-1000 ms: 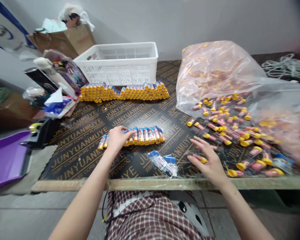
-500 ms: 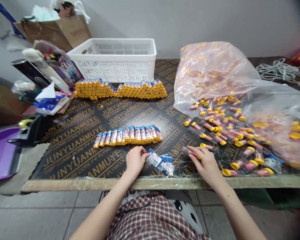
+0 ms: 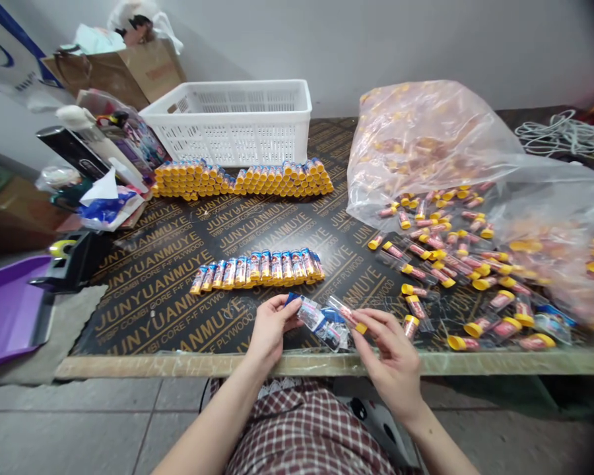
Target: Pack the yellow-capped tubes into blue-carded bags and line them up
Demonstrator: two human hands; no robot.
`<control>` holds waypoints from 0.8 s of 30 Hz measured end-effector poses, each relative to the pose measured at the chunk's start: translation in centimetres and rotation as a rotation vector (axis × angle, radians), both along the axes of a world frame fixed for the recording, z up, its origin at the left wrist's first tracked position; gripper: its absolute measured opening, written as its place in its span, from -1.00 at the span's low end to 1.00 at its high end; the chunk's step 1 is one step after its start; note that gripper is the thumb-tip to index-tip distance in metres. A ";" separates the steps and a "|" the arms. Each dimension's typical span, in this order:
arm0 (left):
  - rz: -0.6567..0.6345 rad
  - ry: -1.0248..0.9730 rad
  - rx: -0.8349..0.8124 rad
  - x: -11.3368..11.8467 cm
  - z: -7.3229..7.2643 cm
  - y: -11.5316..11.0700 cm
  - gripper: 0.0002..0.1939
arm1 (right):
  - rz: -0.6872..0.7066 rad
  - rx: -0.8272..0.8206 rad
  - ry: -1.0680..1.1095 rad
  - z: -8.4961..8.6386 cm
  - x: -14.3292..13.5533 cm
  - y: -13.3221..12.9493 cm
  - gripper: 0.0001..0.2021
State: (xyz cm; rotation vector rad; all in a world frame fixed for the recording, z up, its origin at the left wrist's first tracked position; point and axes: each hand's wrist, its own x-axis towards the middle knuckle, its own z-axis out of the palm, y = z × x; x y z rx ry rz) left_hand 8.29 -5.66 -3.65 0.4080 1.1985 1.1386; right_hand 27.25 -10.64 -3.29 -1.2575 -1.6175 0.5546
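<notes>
My left hand (image 3: 273,328) pinches the blue edge of a printed clear plastic sleeve (image 3: 311,311) at the table's front. A few more flat blue-and-clear sleeves (image 3: 332,333) lie in a small pile just right of it. In the fingers of my right hand (image 3: 389,353) is a small clear tube (image 3: 344,310) with pink contents, its yellow cap toward my fingertips and its clear end pointing left over the sleeves. Beyond my hands lies a row of blue-labelled tubes (image 3: 257,267) with yellow ends.
Stacked labelled tubes (image 3: 193,181) sit before a white basket (image 3: 228,135). At right, loose yellow-capped tubes (image 3: 455,264) spill from a large clear bag (image 3: 426,125). A tape dispenser (image 3: 62,264) and a purple dustpan (image 3: 12,303) are at left. The wooden table edge (image 3: 178,365) runs along the front.
My right hand has moved left from the loose tubes, bringing one tube close to the sleeves. My left hand stays near the sleeve pile, with a blue edge now showing between its fingers.
</notes>
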 end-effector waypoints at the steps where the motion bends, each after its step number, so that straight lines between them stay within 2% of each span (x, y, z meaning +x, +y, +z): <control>1: 0.015 -0.022 -0.011 0.0 -0.1 0.0 -0.62 | 0.005 0.023 -0.009 0.0 -0.2 -0.1 -0.66; 7: 0.082 -0.050 -0.062 0.1 -0.1 -0.2 -0.62 | 0.043 0.144 -0.082 0.2 -0.9 -0.4 -0.57; 14: 0.129 -0.057 -0.067 0.2 0.1 -0.2 -0.61 | 0.056 0.158 -0.123 0.0 -1.4 -0.7 -0.47; 18: 0.139 -0.047 -0.066 0.4 0.0 -0.3 -0.61 | 0.139 0.163 -0.148 -0.3 -1.5 -0.9 -0.44; 21: 0.103 -0.034 -0.014 0.8 0.3 -0.5 -0.63 | 0.223 0.114 -0.136 -0.3 -1.6 -0.9 -0.44; 24: 0.000 -0.083 0.043 1.2 0.9 -0.7 -0.67 | 0.271 0.057 -0.101 -0.5 -1.5 -0.6 -0.46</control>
